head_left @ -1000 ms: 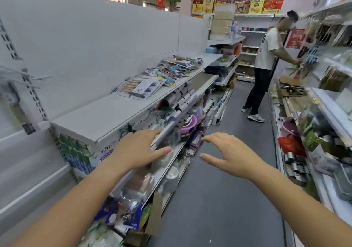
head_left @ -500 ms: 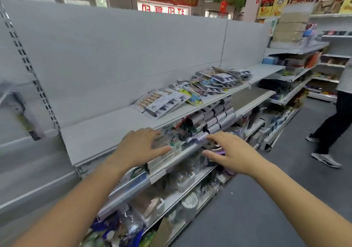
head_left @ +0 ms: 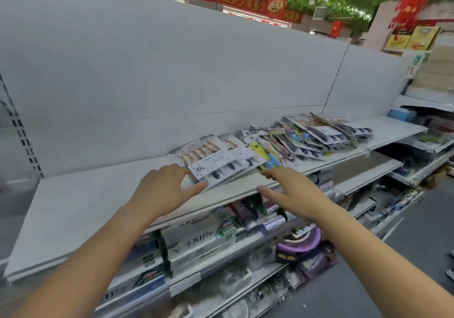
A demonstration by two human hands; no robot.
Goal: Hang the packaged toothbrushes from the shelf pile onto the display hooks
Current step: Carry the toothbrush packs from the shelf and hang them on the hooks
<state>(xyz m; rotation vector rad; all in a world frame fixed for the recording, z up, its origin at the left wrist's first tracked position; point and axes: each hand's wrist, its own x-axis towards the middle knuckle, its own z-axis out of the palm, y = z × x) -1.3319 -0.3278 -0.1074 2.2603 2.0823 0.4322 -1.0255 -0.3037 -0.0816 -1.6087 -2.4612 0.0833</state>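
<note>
Print on the toothbrush packs [head_left: 213, 164] is too blurred to read. Below their shelf [head_left: 86, 202] the goods [head_left: 201, 241] smear together; my forearms [head_left: 81, 268] leave the bottom edge.

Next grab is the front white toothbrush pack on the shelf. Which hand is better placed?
Left, probably. The left hand has thumb and fingers spread either side of the white pack at its near corner; the right hand points toward the yellow pack beside it.
</note>
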